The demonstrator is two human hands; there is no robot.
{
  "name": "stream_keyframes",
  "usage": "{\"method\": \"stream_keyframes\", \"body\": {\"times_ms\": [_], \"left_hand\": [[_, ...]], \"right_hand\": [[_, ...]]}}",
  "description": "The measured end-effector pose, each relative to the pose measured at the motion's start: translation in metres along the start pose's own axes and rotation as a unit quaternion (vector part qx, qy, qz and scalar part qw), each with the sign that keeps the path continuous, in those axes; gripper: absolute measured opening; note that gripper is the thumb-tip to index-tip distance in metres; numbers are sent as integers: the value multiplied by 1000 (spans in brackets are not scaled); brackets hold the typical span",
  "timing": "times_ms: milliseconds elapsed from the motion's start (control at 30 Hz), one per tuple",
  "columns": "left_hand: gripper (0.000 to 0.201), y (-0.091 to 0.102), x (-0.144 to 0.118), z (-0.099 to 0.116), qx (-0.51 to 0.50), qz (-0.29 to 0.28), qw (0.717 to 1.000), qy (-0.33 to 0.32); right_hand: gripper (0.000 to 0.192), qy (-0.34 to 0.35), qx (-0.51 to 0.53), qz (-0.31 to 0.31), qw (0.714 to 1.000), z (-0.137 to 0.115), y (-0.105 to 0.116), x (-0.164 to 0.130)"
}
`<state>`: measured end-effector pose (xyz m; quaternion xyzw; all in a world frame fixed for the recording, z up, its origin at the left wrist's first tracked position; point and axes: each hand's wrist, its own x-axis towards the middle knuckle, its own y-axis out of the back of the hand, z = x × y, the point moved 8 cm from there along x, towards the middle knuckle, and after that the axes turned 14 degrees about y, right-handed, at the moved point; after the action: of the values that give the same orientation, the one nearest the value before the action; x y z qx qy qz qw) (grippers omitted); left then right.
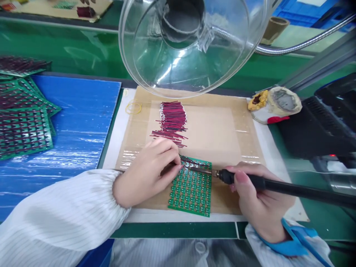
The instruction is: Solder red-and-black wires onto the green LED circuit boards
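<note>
A green circuit board panel (190, 189) with rows of small pads lies on the brown work mat. Dark wires (194, 160) run along its far rows. My left hand (151, 170) is closed in a pinch at the panel's upper left, on what looks like a thin wire mostly hidden by the fingers. Held from the right side by my right hand (258, 196) is a black soldering iron (244, 180), its metal tip touching or just above the pads by my left fingertips. Beyond my left hand lies a pile of dark red and black wires (172, 116).
A clear fume hood (222, 63) hangs over the mat's far side. Wired panels (25, 129) are stacked on a blue board (83, 111) at left. A yellow rubber band (133, 107) lies on the mat. At right stand a crusted pot (283, 102) and a black box (303, 129).
</note>
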<state>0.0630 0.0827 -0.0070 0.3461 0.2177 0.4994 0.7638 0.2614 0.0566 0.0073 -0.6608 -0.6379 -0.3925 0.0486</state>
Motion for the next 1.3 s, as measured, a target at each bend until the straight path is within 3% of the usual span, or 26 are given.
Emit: {"method": "stream_keyframes", "body": {"times_ms": [267, 433, 833, 900, 1000, 1100, 1200, 1300], "left_hand": [[10, 1, 1, 0, 9, 3, 1000, 2], [10, 1, 1, 1, 9, 0, 1000, 3], [8, -1, 3, 0, 10, 3, 1000, 11], [7, -2, 2, 0, 10, 3, 1000, 13], [8, -1, -1, 1, 12, 9, 1000, 13], [6, 9, 0, 5, 25, 40, 999, -7], [8, 24, 13, 3, 72, 85, 994, -15], [13, 31, 38, -8, 145, 86, 986, 18]], "right_hand": [[7, 3, 5, -4, 1000, -1, 0, -1], [5, -1, -7, 30, 1000, 1, 5, -2], [6, -4, -4, 3, 1000, 2, 1, -2], [4, -4, -11, 41, 999, 1, 7, -3], [10, -17, -3, 147, 989, 5, 23, -6], [16, -45, 9, 228, 973, 13, 36, -11], [18, -53, 12, 266, 963, 18, 45, -14], [17, -58, 17, 275, 960, 21, 50, -18]]}}
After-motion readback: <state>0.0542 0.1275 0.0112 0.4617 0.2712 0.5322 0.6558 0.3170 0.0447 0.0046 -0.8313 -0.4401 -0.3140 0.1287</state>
